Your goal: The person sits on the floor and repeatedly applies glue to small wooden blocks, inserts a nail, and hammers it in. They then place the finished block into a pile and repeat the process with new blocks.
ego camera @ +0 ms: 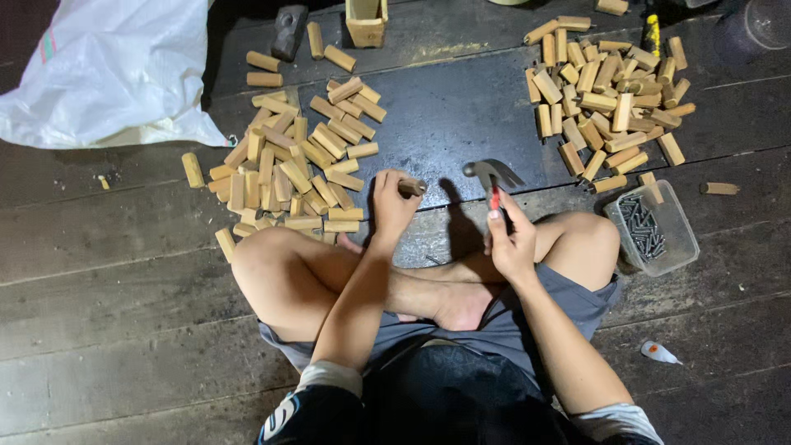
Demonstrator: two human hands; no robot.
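Presently, the person sits cross-legged on a dark plank floor (124, 272), both hands raised over the shins. The left hand (392, 202) has its fingers curled tight around a short bamboo peg (412, 187), held level just above the boards, one end projecting to the right of the fist. The right hand (511, 243) is wrapped firmly around the red-and-black handle of a claw hammer (492, 175), thumb lying along the grip; the steel head stands near the peg, slightly higher and to its right, not touching it.

A large heap of cut bamboo pieces (288, 165) lies on the floor ahead of the left knee. A second heap (606, 95) lies well apart at upper right. A clear plastic tub of nails (651, 227) rests just beside the right knee. A single bamboo piece (720, 189) lies alone to the tub's right. A white sack (115, 66) occupies the upper left corner. A small glue bottle (657, 353) lies near the right elbow.
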